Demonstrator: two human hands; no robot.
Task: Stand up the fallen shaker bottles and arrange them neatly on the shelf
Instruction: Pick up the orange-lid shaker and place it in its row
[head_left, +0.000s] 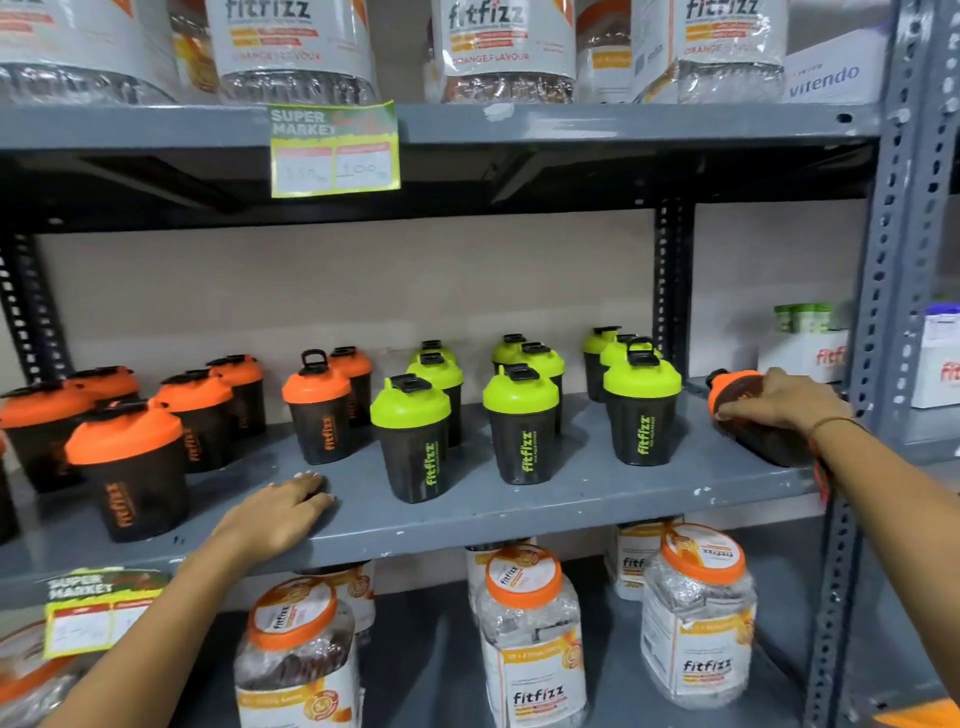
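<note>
- Your right hand (779, 402) wraps a fallen orange-lidded shaker (748, 415) at the shelf's (571, 509) right end.
- Your left hand (280, 512) lies flat, empty — green-lidded "fitfizz" shakers (522, 421) stand upright between both hands.

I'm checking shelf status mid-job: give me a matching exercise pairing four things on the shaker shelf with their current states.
Things:
1. Right hand
2. Left hand
3. Front green-lidded shaker
4. Orange-lidded shaker at far right

States:
A. Standing upright
B. Lying tipped on its side
C. Flat on the shelf surface
D. Gripping a fallen bottle

Pairs: 1-D, 2-C, 3-A, 4-B
</note>
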